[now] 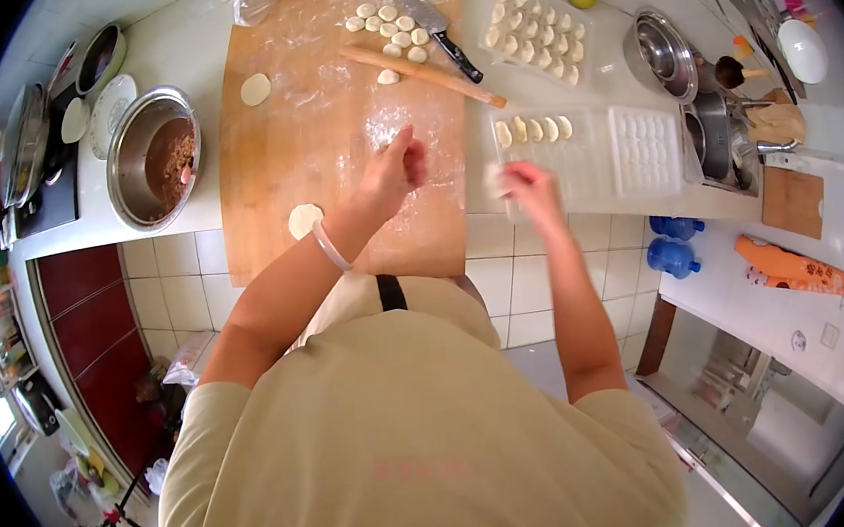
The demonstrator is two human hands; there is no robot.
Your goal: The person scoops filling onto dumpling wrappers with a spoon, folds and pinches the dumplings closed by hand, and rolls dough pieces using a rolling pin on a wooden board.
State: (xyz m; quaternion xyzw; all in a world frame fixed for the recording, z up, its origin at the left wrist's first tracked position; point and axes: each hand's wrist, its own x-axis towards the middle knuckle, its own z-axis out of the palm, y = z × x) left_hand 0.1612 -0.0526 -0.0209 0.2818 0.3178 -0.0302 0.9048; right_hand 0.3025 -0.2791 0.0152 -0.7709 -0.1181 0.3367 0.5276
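My right hand (533,186) is over the near left corner of a clear tray (573,155), pinching a pale dumpling (494,179), slightly blurred. Along the tray's far side lies a row of several folded dumplings (535,130). Above the floured wooden board (330,131), my left hand (396,172) is curled closed, and I see nothing in it. A rolling pin (415,73) lies diagonally beyond it, beside small dough pieces (389,28) and a black-handled knife (456,55). Two flat dough wrappers, one far (255,89) and one near (306,219), rest on the board's left part.
Left of the board stands a steel bowl (154,158) with meat filling and a utensil in it. A fuller dumpling tray (536,35) lies at the back right, and a white moulded tray (645,151) further right. Metal bowls (660,54) stand near the sink (717,137).
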